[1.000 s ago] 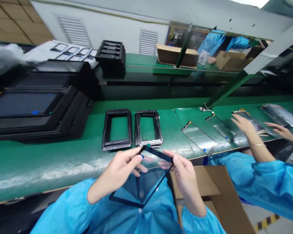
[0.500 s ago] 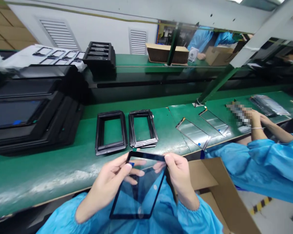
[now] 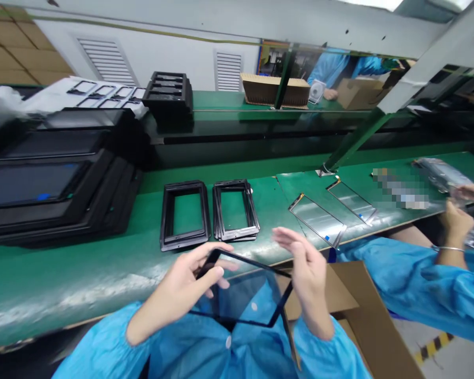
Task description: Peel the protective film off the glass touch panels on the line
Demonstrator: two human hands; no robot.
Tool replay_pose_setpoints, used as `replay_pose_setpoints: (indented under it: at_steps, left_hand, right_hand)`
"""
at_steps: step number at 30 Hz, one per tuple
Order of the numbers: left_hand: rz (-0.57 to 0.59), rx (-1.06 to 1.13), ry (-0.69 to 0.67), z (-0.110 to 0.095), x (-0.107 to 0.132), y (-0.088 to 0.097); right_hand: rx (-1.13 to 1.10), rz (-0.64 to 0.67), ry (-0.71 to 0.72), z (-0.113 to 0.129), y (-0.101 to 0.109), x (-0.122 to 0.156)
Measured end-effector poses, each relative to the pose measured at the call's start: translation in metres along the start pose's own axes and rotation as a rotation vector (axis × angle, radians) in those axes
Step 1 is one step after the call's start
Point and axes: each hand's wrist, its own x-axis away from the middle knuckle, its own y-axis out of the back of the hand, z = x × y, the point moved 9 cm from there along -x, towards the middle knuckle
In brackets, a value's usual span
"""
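Observation:
A clear glass touch panel with a black border (image 3: 243, 295) is tilted in front of my chest. My left hand (image 3: 177, 287) grips it by its left end, thumb on top and fingers behind the glass. At the other end my right hand (image 3: 310, 271) is open, fingers raised and apart, beside the border; whether the palm touches the edge I cannot tell. Just beyond the panel lie two stacks of black rectangular frames, a left stack (image 3: 166, 218) and a right stack (image 3: 237, 233).
Two thin clear panels (image 3: 318, 217) lie to the right on the green bench (image 3: 114, 273). Black trays with dark screens (image 3: 35, 184) are piled at left. An open cardboard box (image 3: 373, 310) stands by my right arm. A co-worker's hands (image 3: 458, 218) are at far right.
My right hand has let go of the panel's corner and opened. The panel has turned so that its long side now runs across, still in my left hand. The co-worker's hands moved right.

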Motion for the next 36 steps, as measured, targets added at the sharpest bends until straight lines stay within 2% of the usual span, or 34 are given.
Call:
replay_pose_setpoints:
  at_steps: [1,2,5,7,10,12,15,17,20,25,27,29,32,34,36]
  left_hand:
    - [-0.055,0.082,0.011,0.004,0.002,0.006]
    - [-0.104,0.139,0.007,0.007,0.003,0.011]
    - [-0.21,0.211,-0.033,0.015,0.005,0.021]
    - [-0.261,0.228,-0.047,0.02,0.004,0.024]
    - [-0.302,0.189,-0.064,0.023,0.002,0.026]
    - [-0.334,0.023,-0.147,0.013,0.002,0.031]
    - [-0.392,-0.489,-0.374,-0.021,0.004,0.034]
    - [-0.378,-0.802,-0.516,-0.043,0.005,0.027]
    - [-0.308,-1.01,-0.658,-0.063,0.002,0.011]
    - [-0.07,-0.979,-0.75,-0.066,-0.006,-0.023]
    - [-0.05,-0.952,-0.784,-0.065,-0.005,-0.029]
    - [-0.078,-0.959,-0.831,-0.066,-0.001,-0.027]
    - [-0.187,-0.983,-0.903,-0.073,0.01,-0.01]
    - [-0.431,-0.847,-0.919,-0.08,0.025,0.019]
    - [-0.688,-0.459,-0.864,-0.073,0.042,0.055]
  right_hand:
    - [0.0,-0.025,-0.023,-0.009,0.013,-0.002]
    - [-0.047,0.004,-0.08,-0.021,0.019,-0.003]
    - [-0.301,0.156,-0.259,-0.05,0.014,0.006]
    - [-0.383,0.149,-0.307,-0.055,0.008,0.014]
    - [-0.309,0.045,-0.296,-0.047,0.005,0.021]
    - [-0.252,0.027,-0.275,-0.037,0.001,0.022]
    - [-0.195,0.012,-0.256,-0.028,0.002,0.021]
    - [-0.17,-0.015,-0.245,-0.025,0.008,0.022]
    - [-0.144,-0.003,-0.235,-0.024,0.008,0.024]
    - [-0.148,0.085,-0.229,-0.017,-0.011,0.031]
    - [-0.159,0.086,-0.235,-0.016,-0.016,0.034]
    - [-0.181,0.099,-0.248,-0.018,-0.02,0.035]
    - [-0.244,0.081,-0.277,-0.027,-0.022,0.031]
    - [-0.337,-0.018,-0.287,-0.038,-0.018,0.024]
    - [-0.479,-0.131,-0.3,-0.051,-0.023,0.015]
